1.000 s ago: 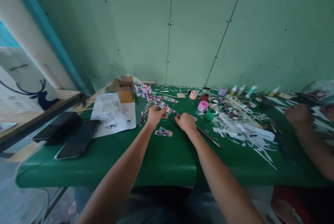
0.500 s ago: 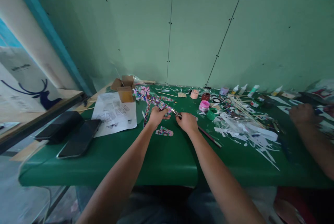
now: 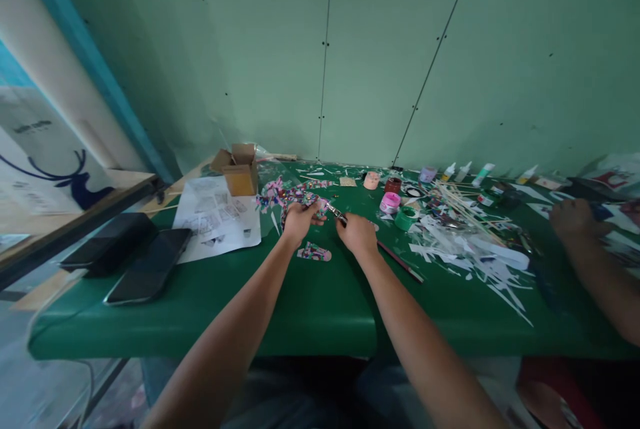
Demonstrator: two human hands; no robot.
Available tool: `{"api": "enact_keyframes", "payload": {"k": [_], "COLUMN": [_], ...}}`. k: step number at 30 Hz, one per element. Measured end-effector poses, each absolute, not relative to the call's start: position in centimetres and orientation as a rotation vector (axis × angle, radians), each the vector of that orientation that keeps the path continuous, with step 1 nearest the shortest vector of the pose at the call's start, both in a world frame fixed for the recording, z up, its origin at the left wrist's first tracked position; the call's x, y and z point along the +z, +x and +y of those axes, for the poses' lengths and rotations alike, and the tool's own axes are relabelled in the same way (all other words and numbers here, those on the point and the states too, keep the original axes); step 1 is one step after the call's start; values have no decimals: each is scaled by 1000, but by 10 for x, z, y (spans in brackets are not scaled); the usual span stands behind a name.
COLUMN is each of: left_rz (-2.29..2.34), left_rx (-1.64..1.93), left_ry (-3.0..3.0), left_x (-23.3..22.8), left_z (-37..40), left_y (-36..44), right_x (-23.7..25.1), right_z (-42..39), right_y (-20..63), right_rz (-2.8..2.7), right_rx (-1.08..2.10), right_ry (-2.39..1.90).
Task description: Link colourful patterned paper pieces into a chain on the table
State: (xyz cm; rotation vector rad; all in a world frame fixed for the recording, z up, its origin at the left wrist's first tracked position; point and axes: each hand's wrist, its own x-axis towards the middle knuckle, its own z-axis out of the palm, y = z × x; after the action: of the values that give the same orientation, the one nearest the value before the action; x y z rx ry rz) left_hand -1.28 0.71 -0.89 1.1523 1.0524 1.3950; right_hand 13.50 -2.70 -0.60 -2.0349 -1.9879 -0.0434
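A person's left hand [image 3: 299, 221] pinches a speckled, multicoloured figure [image 3: 287, 197] left of the pink paint jar [image 3: 390, 202], while the right hand [image 3: 358, 234], also left of the jar, is closed around a silver-tipped hand tool [image 3: 337, 213] that reaches the figure's end; whether the tip bites cannot be told. Apparently light and fairly stiff, the figure looks fragile along its thin limbs and is best held by its thicker body. A matching loose piece [image 3: 315, 252] lies left of the jar, nearer the wearer.
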Motion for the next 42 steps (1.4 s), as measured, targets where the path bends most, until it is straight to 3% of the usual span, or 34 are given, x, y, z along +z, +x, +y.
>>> {"api": "enact_keyframes", "payload": {"k": [14,36,42], "left_rz": [1172,1223,1424], "left_rx": [1457,1442,1394], "left_ry": [1117,1158,1333], "left_x": [-11,-8,-7], "left_z": [10,8,5], "left_y": [-18,-19,-22], "right_x": [-10,-9,-8], "right_z": [-25,-26,-28], "right_y": [143,142,140], "right_rz": [-2049,-2061,-2089], "right_rx": [138,113,56], "right_ry": [-1878,-1930,-1947]}}
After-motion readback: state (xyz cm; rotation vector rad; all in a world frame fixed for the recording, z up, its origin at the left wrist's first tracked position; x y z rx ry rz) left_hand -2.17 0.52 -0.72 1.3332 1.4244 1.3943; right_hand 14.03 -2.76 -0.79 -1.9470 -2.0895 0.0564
